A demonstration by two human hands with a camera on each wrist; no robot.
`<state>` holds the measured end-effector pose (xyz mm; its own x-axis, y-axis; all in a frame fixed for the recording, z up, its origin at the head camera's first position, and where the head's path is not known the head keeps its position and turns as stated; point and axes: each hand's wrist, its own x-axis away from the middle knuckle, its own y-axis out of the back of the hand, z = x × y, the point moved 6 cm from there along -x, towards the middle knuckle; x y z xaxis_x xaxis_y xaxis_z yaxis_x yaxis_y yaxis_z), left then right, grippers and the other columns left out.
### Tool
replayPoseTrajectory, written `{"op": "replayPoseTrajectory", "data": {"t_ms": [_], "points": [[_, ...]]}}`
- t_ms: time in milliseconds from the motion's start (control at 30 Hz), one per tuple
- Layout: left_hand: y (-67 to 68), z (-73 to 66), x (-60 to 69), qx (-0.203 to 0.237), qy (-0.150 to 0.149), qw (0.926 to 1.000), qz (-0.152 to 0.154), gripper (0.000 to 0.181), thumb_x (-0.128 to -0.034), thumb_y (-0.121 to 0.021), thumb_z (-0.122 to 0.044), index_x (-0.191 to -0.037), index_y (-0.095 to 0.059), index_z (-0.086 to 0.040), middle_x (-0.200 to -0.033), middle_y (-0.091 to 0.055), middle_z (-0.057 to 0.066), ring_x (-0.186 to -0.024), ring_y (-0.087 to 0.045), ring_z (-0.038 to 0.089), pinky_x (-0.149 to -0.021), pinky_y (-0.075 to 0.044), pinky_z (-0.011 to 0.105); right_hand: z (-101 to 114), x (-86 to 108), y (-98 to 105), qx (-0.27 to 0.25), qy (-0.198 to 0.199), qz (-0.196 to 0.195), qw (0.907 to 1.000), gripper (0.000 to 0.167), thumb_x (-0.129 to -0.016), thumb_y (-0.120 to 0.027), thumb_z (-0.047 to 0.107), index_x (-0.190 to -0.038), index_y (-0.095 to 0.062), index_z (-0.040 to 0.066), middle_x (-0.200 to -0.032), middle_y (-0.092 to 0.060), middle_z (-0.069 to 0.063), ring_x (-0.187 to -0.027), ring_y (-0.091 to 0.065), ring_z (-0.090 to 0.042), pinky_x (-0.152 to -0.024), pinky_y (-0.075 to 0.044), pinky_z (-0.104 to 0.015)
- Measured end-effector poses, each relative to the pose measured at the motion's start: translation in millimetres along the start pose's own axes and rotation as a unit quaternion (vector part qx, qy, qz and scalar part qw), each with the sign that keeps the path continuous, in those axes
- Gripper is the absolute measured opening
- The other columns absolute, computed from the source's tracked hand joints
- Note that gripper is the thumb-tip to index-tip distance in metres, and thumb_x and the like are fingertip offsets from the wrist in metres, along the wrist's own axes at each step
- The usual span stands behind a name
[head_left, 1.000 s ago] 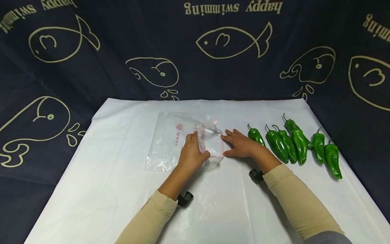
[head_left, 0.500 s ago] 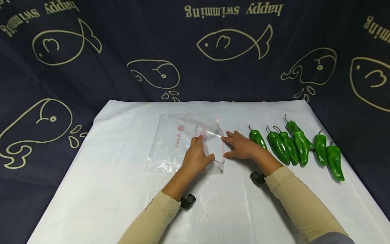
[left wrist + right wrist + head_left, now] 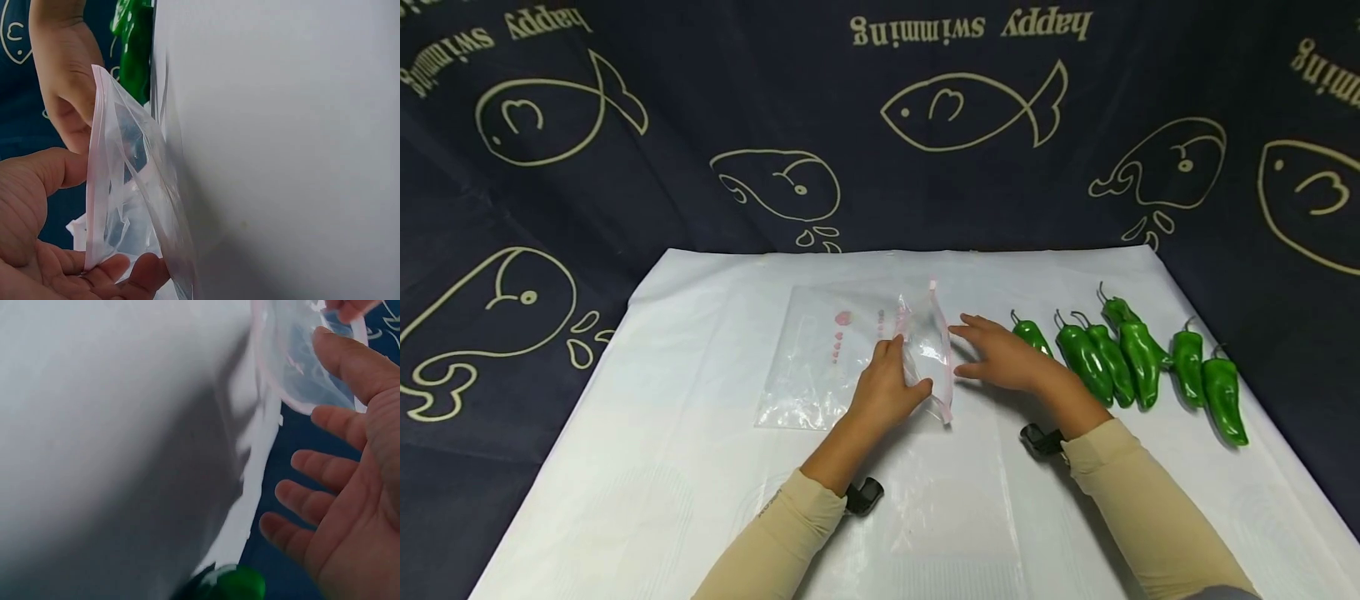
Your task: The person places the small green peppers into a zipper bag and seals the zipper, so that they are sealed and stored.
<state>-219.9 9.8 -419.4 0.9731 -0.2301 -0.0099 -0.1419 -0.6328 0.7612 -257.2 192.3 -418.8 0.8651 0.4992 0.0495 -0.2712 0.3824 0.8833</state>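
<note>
A clear plastic zip bag (image 3: 808, 358) with a pink-edged mouth and small pink prints lies on the white-covered table, its mouth facing right. The upper layer is raised, so the mouth gapes. My left hand (image 3: 883, 392) holds that raised layer near the mouth; in the left wrist view the fingers (image 3: 147, 275) curl at the pink edge and the thumb lies on its outer side. Just right of the mouth is my right hand (image 3: 1003, 354), fingers spread and apart from one another. In the right wrist view, its palm (image 3: 356, 537) holds nothing.
Several green peppers (image 3: 1082, 358) lie in a loose row on the right of the table (image 3: 625, 450), the nearest close behind my right hand. A dark blue cloth (image 3: 850, 100) with fish drawings hangs behind the table.
The bag's mouth has widened, its upper layer standing higher. My left hand has shifted slightly right along with that layer. My right hand has drawn back a little from the edge.
</note>
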Motion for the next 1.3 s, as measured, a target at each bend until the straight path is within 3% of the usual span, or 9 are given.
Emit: {"op": "replayPoseTrajectory", "data": {"t_ms": [300, 633, 1033, 1300], "points": [[0.5, 1.3, -0.2, 0.005, -0.015, 0.9999, -0.004, 0.079, -0.0858, -0.071, -0.029, -0.149, -0.036, 0.002, -0.137, -0.049, 0.019, -0.118, -0.055, 0.036, -0.101, -0.044, 0.046, -4, 16.5, 19, -0.016, 0.012, -0.035, 0.9992, 0.061, -0.092, -0.070, 0.029, -0.144, -0.050, 0.003, -0.155, -0.033, -0.021, -0.141, -0.033, -0.041, -0.111, -0.029, -0.058], [-0.2, 2.9, 1.5, 0.018, -0.002, 0.9998, 0.004, 0.081, -0.0849, -0.073, -0.030, -0.151, -0.036, -0.001, -0.128, -0.052, 0.020, -0.107, -0.058, 0.035, -0.096, -0.047, 0.047, -16, 37.6, 38, -0.005, 0.001, -0.079, 0.9968, 0.059, -0.094, -0.069, 0.025, -0.144, -0.049, 0.000, -0.151, -0.038, -0.024, -0.139, -0.033, -0.043, -0.110, -0.029, -0.059], [-3.2, 6.0, 3.5, 0.021, -0.011, 0.9997, 0.012, 0.081, -0.0842, -0.073, -0.029, -0.150, -0.036, 0.002, -0.118, -0.059, 0.018, -0.111, -0.057, 0.032, -0.100, -0.044, 0.047, -38, 57.9, 44, -0.010, -0.040, -0.084, 0.9956, 0.061, -0.094, -0.069, 0.024, -0.145, -0.046, -0.002, -0.151, -0.036, -0.026, -0.138, -0.032, -0.046, -0.108, -0.028, -0.062], [-2.5, 6.5, 2.0, 0.021, -0.010, 0.9996, 0.014, 0.081, -0.0854, -0.072, -0.030, -0.151, -0.036, 0.001, -0.127, -0.059, 0.019, -0.120, -0.055, 0.034, -0.103, -0.043, 0.047, -49, 61.4, 46, -0.015, -0.065, -0.085, 0.9942, 0.063, -0.095, -0.068, 0.023, -0.146, -0.044, -0.002, -0.151, -0.034, -0.028, -0.138, -0.031, -0.048, -0.108, -0.027, -0.064]]}}
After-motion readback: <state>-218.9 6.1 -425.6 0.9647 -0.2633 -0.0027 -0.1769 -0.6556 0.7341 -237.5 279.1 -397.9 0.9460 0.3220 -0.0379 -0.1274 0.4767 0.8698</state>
